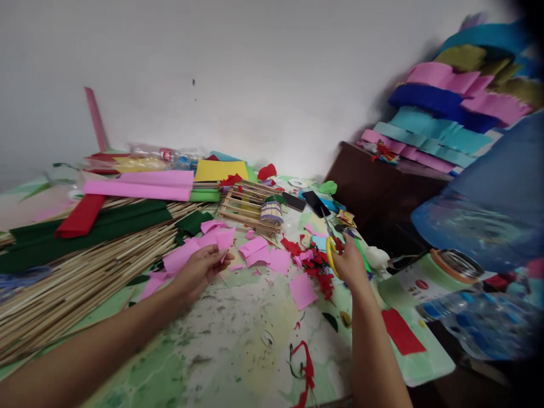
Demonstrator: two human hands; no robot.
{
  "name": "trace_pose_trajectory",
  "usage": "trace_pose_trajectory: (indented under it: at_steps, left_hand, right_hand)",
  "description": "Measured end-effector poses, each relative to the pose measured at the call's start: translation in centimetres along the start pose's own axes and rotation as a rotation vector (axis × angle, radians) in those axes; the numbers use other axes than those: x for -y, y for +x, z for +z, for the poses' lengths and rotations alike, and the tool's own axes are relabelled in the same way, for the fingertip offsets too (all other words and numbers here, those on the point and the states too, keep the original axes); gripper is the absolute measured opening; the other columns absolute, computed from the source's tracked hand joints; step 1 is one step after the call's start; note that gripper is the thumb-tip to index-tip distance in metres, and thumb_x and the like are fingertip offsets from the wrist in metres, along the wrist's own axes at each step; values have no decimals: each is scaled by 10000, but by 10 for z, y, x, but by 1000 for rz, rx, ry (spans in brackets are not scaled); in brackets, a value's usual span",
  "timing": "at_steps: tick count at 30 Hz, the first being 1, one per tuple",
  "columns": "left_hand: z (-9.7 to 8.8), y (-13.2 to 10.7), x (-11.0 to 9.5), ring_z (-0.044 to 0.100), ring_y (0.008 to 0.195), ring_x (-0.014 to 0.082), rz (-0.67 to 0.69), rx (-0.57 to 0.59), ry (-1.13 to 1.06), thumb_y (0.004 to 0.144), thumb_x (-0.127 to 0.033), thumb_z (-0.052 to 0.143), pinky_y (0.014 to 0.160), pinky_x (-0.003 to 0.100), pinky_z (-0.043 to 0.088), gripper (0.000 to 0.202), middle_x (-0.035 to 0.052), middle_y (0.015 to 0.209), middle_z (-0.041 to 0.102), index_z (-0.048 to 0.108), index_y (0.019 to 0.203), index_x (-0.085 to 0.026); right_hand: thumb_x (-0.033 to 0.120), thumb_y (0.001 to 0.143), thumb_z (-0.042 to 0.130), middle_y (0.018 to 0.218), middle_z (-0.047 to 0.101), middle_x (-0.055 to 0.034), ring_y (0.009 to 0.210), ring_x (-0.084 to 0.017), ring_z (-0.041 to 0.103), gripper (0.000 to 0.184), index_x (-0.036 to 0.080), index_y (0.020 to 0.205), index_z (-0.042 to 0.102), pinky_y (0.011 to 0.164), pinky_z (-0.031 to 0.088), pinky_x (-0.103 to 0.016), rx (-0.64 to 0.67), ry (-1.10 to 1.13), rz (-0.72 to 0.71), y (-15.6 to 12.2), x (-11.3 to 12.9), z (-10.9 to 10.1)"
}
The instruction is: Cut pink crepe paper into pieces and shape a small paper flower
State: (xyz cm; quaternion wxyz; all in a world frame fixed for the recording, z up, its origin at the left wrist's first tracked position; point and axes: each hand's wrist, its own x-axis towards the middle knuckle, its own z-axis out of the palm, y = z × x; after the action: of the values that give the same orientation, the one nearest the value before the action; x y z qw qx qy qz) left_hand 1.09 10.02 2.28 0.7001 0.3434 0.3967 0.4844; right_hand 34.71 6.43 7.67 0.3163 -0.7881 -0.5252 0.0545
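My left hand [204,266] pinches a small pink piece of felt or paper [225,239] between thumb and fingers, above the left middle of the table. More pink pieces [259,251] lie just to its right, and a square one [302,291] lies nearer to me. My right hand [351,262] is closed on a pair of scissors with yellow handles [331,256], their blades pointing away from me. Red scraps [322,272] lie in a heap beside the scissors. I cannot make out whether the blades are apart.
Bundled thin sticks [123,255] and dark green cloth [127,229] cover the left side. A small stick frame [246,204] and phones [317,203] lie farther back. At the right stand a pale green jar [414,283], bottles in plastic [476,320] and a pile of coloured rolls [446,113].
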Motion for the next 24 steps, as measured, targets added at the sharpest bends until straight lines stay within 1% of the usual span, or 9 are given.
trace_pose_trajectory:
  at_steps: [3,5,8,9,12,15,18,21,24]
  left_hand:
    - [3,-1,0,590,647,94,11,6,-59,748,-156,656,625,166,498,53,49,724,644,637,733,-109]
    - [3,-1,0,586,635,89,7,13,-91,756,-138,641,624,166,497,36,43,714,638,628,735,-113]
    - [3,-2,1,580,637,86,6,30,-132,754,-130,642,639,169,492,32,31,700,629,613,741,-123]
    - [3,-3,1,578,641,86,11,37,-138,752,-134,646,643,169,489,38,28,698,626,610,742,-126]
    - [7,-7,0,561,634,86,39,81,-127,752,-168,660,628,167,472,67,18,681,616,606,745,-131]
    - [11,-11,1,544,613,85,57,157,-122,763,-203,661,604,166,451,91,11,659,609,602,743,-137]
    - [12,-13,4,540,608,87,45,212,-126,760,-200,665,599,172,436,83,3,655,602,604,761,-145]
    - [12,-14,6,536,616,90,28,229,-118,748,-195,674,606,181,427,84,-1,667,590,611,776,-149]
    - [13,-15,6,521,616,82,23,240,-109,748,-200,673,609,181,413,121,0,700,585,629,849,-150]
  right_hand:
    - [391,706,585,914,573,-48,743,-172,563,665,184,1297,361,606,453,-278,-60,544,-69,-11,18,27]
    - [404,687,601,835,531,4,661,-143,521,663,232,1282,365,560,440,-263,7,686,-99,-26,35,43]
    - [329,674,613,801,508,16,624,-129,481,558,233,1199,453,575,425,-266,226,563,-225,-56,63,57]
    - [304,681,609,824,520,6,655,-139,492,541,229,1197,461,600,426,-273,313,487,-297,-65,71,59]
    - [280,662,643,940,555,-35,799,-184,524,504,230,1145,508,697,423,-300,458,244,-431,-87,87,61]
    - [313,651,679,1014,559,-62,908,-223,521,538,224,1149,498,764,406,-321,511,111,-481,-96,94,61]
    - [347,659,687,995,566,-62,890,-230,524,538,221,1144,491,744,399,-315,553,64,-497,-99,97,61]
    - [349,679,673,1005,561,-64,882,-224,525,528,221,1154,480,737,390,-305,573,63,-501,-99,97,62]
    - [380,683,669,989,557,-53,859,-214,522,497,225,1118,487,712,384,-294,581,75,-510,-100,97,61]
